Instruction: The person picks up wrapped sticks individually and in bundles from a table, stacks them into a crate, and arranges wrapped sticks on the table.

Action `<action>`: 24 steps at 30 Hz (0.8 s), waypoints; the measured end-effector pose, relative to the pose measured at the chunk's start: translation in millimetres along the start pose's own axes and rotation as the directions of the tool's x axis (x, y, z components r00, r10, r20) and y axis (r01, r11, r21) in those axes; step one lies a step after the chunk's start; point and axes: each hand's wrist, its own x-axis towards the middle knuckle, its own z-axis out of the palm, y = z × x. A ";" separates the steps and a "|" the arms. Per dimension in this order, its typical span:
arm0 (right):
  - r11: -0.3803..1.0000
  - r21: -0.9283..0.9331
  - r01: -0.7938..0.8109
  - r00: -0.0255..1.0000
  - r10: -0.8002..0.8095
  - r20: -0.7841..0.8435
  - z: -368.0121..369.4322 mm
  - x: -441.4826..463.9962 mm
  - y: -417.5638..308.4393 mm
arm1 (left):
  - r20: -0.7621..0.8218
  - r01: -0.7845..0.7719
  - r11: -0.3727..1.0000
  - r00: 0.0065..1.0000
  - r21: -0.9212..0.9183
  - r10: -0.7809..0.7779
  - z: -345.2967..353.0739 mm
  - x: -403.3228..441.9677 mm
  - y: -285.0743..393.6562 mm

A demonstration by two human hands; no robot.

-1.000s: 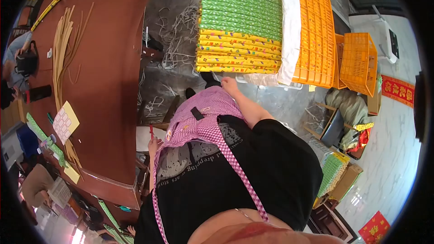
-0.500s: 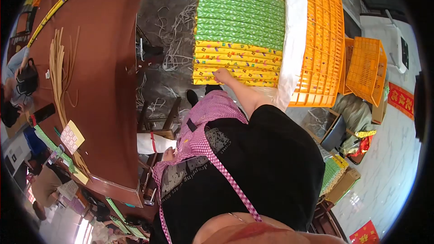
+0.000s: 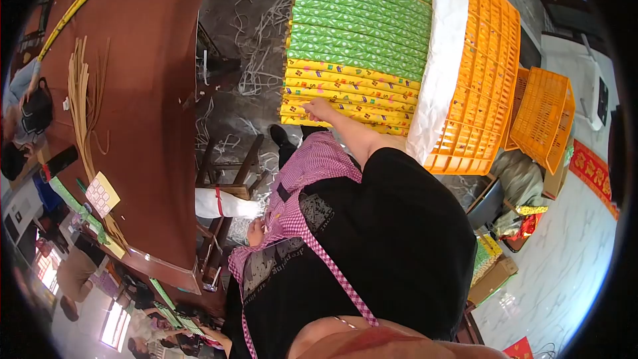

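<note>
Touching the yellow rolls (image 3: 372, 98) in the head view, the right hand (image 3: 320, 112) has its fingers bent near the left ends of the lowest ones; whether they are clamped on a roll or only laid on it, I cannot tell. Beyond these fingertips are the green rolls (image 3: 359, 26), stacked against the yellow. To the fingers' right, past the rolls, a white sheet (image 3: 442, 46) hangs at the edge of an orange crate (image 3: 488, 86). To their left, pale cords (image 3: 251, 83) lie tangled on the floor.

The left hand (image 3: 255, 232) is beside the apron (image 3: 311, 163), its fingers partly hidden; their grip cannot be told. Just beyond them is a white bundle (image 3: 207, 203) with a red tie (image 3: 219, 201). Farther left of these fingers, the table (image 3: 149, 119) carries brown strips (image 3: 80, 100) and a yellow tube (image 3: 72, 14).
</note>
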 end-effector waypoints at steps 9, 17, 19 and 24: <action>0.993 -0.103 -0.059 0.993 0.047 -0.111 -25.4 8.7 19.2 | -0.085 0.088 0.994 0.992 -0.059 -0.093 35.2 -17.7 56.4; 0.935 -0.285 0.213 0.971 -0.235 -0.046 -12.4 7.1 12.1 | -0.232 -0.218 0.974 0.952 -0.060 0.198 46.8 -22.1 39.1; 0.947 -0.273 0.168 0.967 -0.105 0.231 -14.9 -1.3 13.5 | -0.366 -0.297 0.949 0.899 -0.102 0.242 43.5 -26.3 15.1; 0.924 -0.357 -0.138 0.964 0.208 0.166 37.9 -18.9 48.0 | -0.447 -0.399 0.899 0.848 -0.181 0.286 22.3 -50.1 -93.0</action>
